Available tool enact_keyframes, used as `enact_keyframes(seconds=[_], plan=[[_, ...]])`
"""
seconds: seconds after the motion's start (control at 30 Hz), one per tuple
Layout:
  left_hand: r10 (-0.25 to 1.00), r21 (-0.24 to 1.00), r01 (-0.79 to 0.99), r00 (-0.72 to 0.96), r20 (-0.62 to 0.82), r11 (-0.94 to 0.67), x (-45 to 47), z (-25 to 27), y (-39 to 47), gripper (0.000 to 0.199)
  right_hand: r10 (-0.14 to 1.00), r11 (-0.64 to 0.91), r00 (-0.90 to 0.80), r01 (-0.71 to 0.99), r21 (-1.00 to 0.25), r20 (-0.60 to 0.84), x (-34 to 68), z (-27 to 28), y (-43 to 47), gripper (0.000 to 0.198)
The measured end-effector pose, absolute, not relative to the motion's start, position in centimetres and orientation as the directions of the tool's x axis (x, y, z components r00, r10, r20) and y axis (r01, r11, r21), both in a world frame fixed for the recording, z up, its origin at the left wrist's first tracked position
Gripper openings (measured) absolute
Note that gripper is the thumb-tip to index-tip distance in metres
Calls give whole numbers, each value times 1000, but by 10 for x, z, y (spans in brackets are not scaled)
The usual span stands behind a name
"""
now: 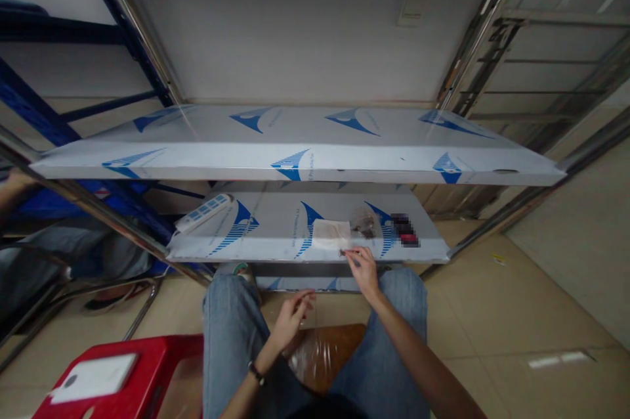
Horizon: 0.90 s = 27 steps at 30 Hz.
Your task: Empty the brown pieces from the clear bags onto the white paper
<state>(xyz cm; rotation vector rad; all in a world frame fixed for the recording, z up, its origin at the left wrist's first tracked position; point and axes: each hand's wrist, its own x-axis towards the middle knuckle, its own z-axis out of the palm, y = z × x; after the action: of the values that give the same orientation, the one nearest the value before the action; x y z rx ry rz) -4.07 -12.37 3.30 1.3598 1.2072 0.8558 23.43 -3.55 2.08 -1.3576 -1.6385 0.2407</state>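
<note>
Nearest, left: red stool (170, 353), a white flat device (96, 376) lying on it. Between the person's knees, a brown surface (332, 356) under clear, wrinkled plastic. Both legs in blue jeans (403, 304), knees spread wide, close to the shelving.

Left hand (290, 319) above the gap between the knees, short of the lower shelf; fingers bent and near one another, touching no shelf. Cannot tell whether anything sits between them. Dark bracelet (256, 374) at that wrist.

Right hand (363, 269) further out, at the near edge of the lower shelf (275, 248). Thumb and forefinger pinched together on a small dark piece (341, 253), which is at the near right corner of a white square sheet (331, 235); too small to make out, and cannot tell if it touches the sheet.

Same shelf: clear bag (364, 222) with dark contents, just right of the sheet and a little farther. Right of that, a dark and red item (405, 230), pixelated. Far left end, a white power strip (204, 212), lying slantwise.

Off left, another person: grey trousers (128, 245), part of a hand (18, 188).

Upper shelf (305, 159) above and beyond, wrapped in film with blue printed marks. Farthest: pale wall (295, 38), a small plate (411, 7) at its right.
</note>
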Motion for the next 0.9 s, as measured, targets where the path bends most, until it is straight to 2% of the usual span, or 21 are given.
enact_keyframes(seconds=[0.13, 0.3, 0.53, 0.6, 0.67, 0.77, 0.83, 0.9], plan=[[932, 991, 68, 338, -128, 111, -12, 36, -104, 64, 885, 378, 40, 519, -766, 464, 203, 18, -82, 24], [909, 983, -59, 394, -137, 174, 9, 26, -101, 68, 922, 330, 54, 406, -852, 383, 173, -3, -131, 23], [944, 980, -112, 307, -120, 162, -13, -3, -122, 51, 959, 261, 21, 322, -910, 283, 133, -30, -170, 24], [955, 980, -90, 254, -152, 179, -23, -11, -126, 49, 962, 222, 82, 312, -924, 259, 130, -36, -170, 27], [959, 976, -78, 214, -185, 206, -32, -18, -130, 47, 958, 156, 189, 288, -945, 215, 131, -42, -165, 41], [958, 966, -94, 181, -222, 242, -40, -27, -134, 45, 969, -8, 247, 114, -993, 20, 138, -54, -156, 56], [957, 961, -100, 158, -242, 259, -41, -32, -133, 44, 975, -138, 165, -62, -988, -147, 141, -62, -152, 53], [957, 960, -98, 150, -247, 263, -41, -34, -131, 42, 967, -225, 80, -189, -956, -244, 142, -68, -150, 48]])
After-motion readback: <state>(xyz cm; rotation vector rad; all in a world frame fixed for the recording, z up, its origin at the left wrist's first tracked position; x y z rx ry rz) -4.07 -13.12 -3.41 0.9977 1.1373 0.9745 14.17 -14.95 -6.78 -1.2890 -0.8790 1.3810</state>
